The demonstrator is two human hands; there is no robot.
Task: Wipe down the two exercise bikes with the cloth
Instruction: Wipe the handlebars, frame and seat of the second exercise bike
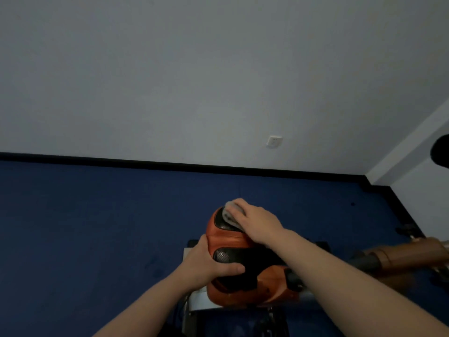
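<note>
Two bare forearms reach in from the bottom of the view, and right in front sits the orange-and-black bike saddle (233,259), seen from above. The left hand (209,263) grips the saddle's left edge, thumb curled over the black perforated panel, fingers wrapped down the side. Just beyond it, the right hand (252,221) lies across the far end of the saddle, fingers curled over a pale grey cloth (229,215) and pressing it onto the saddle's nose. The cloth is bunched under the fingers, only its left part showing. Under the saddle, bits of a grey metal frame (192,300) peek out. Off to the right, a blurred brown and grey part of another machine (401,256) pokes in from the edge. All around lies blue floor (97,215), then a black skirting strip (145,161), and a pale wall with a white socket (274,141).
</note>
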